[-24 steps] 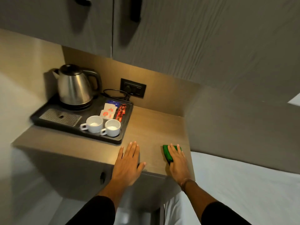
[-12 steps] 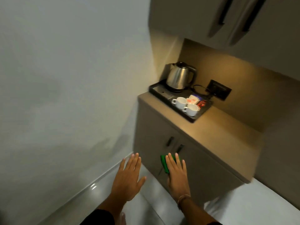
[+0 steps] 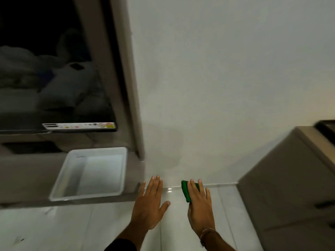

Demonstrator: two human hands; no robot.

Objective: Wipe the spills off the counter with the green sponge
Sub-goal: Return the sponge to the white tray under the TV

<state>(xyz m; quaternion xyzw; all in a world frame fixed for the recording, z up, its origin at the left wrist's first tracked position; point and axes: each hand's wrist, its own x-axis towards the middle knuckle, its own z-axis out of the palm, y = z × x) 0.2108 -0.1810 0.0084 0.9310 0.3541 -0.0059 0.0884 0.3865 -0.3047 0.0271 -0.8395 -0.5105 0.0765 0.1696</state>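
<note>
My right hand (image 3: 200,207) holds the green sponge (image 3: 186,191) under its flat fingers; only the sponge's left edge shows past the palm. Both hands hang in the air in front of a white wall, over a glossy white floor. My left hand (image 3: 150,203) is spread flat with fingers apart and holds nothing. The counter (image 3: 308,140) is at the far right edge, well to the right of both hands, with only its corner in view.
A white plastic tub (image 3: 59,185) sits on a low grey shelf at the left, close to my left hand. Above it is a dark screen (image 3: 45,78) with a sticker strip. The beige cabinet front (image 3: 282,189) fills the right side.
The view has swung left, away from the counter with the kettle tray. Both hands left the countertop and now float before the wall, the sponge still under my right hand.
</note>
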